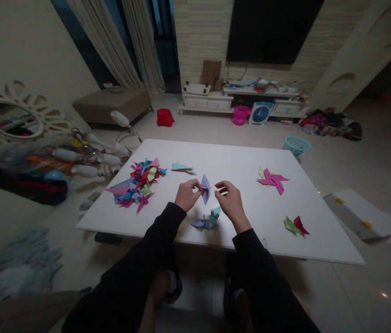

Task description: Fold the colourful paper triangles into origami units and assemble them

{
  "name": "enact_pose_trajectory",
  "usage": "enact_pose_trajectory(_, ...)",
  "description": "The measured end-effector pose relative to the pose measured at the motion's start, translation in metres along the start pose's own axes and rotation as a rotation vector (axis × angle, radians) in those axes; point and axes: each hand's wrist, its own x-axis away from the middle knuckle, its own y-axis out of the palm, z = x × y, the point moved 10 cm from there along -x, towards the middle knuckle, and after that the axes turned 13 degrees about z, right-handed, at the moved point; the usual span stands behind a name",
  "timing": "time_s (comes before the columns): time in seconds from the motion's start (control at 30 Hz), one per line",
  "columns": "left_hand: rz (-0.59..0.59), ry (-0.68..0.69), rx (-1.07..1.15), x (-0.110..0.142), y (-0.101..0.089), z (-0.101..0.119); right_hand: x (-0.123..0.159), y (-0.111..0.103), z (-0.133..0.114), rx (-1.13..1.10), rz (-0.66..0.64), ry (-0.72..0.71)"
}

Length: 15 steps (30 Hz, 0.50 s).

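Note:
A small lilac folded paper piece (205,188) is held upright above the white table (237,157). My left hand (187,194) pinches its left side, fingers closed on it. My right hand (229,199) is curled just to its right, fingertips near the paper's edge; whether they touch it is unclear. Below the hands a purple and teal folded figure (207,221) lies on the table near the front edge.
A heap of several coloured folded papers (136,185) lies at the table's left. A teal piece (182,168), a magenta pile (273,180) and a green and red pair (295,225) lie around. A white board (362,213) rests on the floor to the right.

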Motion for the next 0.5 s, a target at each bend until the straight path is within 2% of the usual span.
enact_pose_trajectory(0.2,0.017,-0.138,0.179,0.018,0.0,0.003,0.011,0.007,0.008,-0.1,-0.093,0.036)
enact_pose_trajectory(0.33,-0.002,-0.189,0.217,0.026,0.005,-0.007,0.014,0.013,0.015,-0.123,-0.134,0.051)
enact_pose_trajectory(0.5,-0.063,-0.298,0.259,0.023,0.01,-0.026,0.003,0.017,0.025,-0.12,-0.132,0.071)
